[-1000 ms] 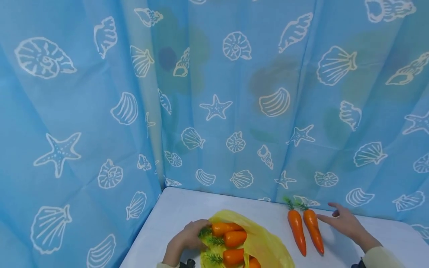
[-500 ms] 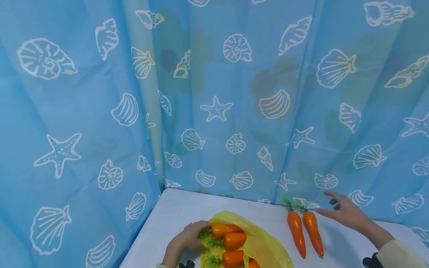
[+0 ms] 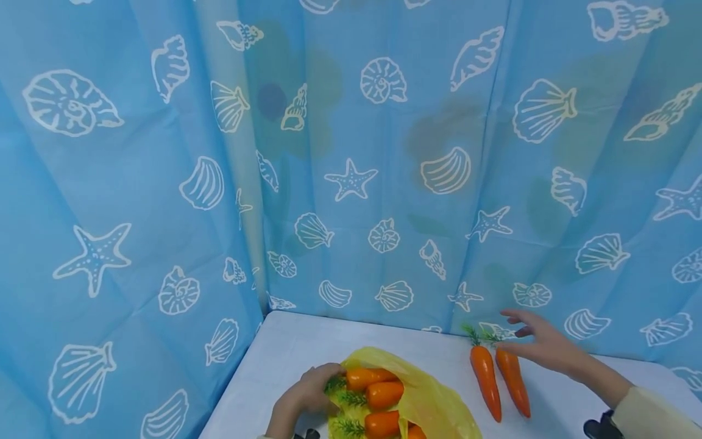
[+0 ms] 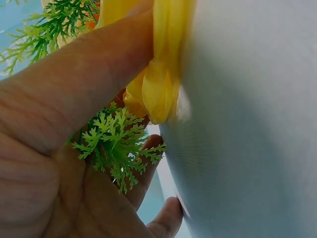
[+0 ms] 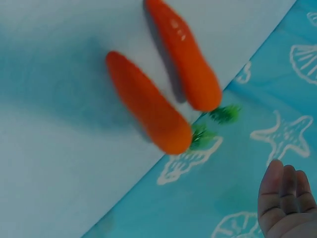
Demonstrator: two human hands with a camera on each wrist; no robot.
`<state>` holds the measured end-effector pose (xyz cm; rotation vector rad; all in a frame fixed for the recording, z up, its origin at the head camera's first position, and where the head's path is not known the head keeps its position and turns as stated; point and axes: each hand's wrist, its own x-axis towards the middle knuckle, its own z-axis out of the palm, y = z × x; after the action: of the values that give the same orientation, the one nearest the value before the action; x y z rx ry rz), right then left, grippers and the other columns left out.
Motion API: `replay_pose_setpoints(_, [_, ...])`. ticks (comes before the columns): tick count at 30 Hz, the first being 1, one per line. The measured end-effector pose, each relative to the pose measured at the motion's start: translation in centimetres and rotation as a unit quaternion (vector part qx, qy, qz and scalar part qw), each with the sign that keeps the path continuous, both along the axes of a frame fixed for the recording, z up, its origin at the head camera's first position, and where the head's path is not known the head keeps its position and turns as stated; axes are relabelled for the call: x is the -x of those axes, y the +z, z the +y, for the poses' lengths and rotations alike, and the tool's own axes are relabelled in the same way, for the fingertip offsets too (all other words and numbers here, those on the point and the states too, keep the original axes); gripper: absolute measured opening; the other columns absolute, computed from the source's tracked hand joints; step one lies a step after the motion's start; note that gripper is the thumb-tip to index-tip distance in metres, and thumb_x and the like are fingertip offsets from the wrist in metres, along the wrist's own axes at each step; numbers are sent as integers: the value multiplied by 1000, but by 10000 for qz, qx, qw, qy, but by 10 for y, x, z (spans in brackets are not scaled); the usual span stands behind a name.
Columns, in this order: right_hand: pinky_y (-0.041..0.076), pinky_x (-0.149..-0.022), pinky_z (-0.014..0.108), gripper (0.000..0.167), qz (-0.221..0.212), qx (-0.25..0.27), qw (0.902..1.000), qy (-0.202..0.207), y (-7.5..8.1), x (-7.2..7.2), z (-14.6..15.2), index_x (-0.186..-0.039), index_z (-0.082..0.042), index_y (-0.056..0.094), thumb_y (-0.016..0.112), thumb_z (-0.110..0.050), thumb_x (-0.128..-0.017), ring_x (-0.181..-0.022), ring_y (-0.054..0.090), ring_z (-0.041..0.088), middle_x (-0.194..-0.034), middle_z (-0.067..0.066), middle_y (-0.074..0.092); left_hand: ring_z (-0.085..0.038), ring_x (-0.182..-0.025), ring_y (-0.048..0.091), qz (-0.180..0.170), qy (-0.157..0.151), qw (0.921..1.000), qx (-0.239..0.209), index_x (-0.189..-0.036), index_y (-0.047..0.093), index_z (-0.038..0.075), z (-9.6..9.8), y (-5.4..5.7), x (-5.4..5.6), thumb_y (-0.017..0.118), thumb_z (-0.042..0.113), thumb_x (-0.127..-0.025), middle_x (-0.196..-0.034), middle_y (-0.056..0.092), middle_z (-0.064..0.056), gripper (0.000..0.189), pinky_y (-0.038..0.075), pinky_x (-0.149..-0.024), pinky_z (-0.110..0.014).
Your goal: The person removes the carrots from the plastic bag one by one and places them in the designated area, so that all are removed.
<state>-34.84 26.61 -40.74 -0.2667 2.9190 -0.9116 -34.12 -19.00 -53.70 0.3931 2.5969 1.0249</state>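
Note:
A yellow plastic bag [image 3: 439, 399] lies on its side at the table's front, its mouth facing left. Several orange carrots [image 3: 385, 395] with green tops show in the mouth. My left hand [image 3: 311, 390] holds the bag's edge there; in the left wrist view the thumb [image 4: 89, 69] lies against the yellow plastic, its tip hidden, with feathery green leaves [image 4: 119, 141] by the palm. Two more carrots [image 3: 485, 381] lie side by side to the right of the bag. My right hand [image 3: 548, 347], fingers spread and holding nothing, hovers over the top of the right-hand carrot [image 5: 148, 104].
The white table [image 3: 307, 332] ends against a blue curtain [image 3: 351, 256] printed with white shells and starfish. Another curtain side [image 3: 137, 244] runs along the left table edge. The carrot tops lie near the back edge.
My right hand first lifted away from the right-hand carrot, then moved left over its top. The left hand, the bag and the carrots have stayed put.

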Motion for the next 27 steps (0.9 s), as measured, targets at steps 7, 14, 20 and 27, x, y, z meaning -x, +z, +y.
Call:
replay_pose_setpoints(7, [61, -81, 47, 88, -150, 292, 9994, 112, 6, -12, -18, -147, -8, 38, 75, -52, -80, -115, 56, 38, -142, 25, 46, -38, -135, 45, -61, 35, 10000, -7, -127, 62, 16, 3, 1, -1, 84, 6, -72, -136, 60, -7, 61, 23, -116, -68])
replay_pose_setpoints(14, [58, -84, 48, 82, -513, 687, 9952, 471, 11, -19, -41, -148, -13, 39, 75, -47, -83, -119, 54, 36, -143, 21, 47, -37, -135, 45, -104, 129, 9999, 15, -127, 62, 17, 7, 2, 0, 85, 6, -71, -137, 59, -6, 61, 23, -116, -68])
replay_pose_setpoints(20, [59, -86, 47, 82, -625, 881, 9923, 606, 8, -22, -59, -147, -15, 39, 78, -44, -81, -118, 54, 30, -143, 18, 47, -40, -134, 44, -132, 224, 9996, 56, -126, 62, 16, 6, 1, -1, 85, 3, -70, -137, 59, -7, 62, 25, -113, -70])
replay_pose_setpoints(27, [58, -89, 52, 90, -749, 1007, 9905, 554, 0, -20, -72, -150, -16, 35, 80, -44, -78, -122, 53, 33, -146, 17, 45, -39, -132, 47, -37, 61, 9999, -84, -125, 63, 14, 2, -2, 0, 84, 2, -71, -132, 61, -7, 58, 25, -114, -69])
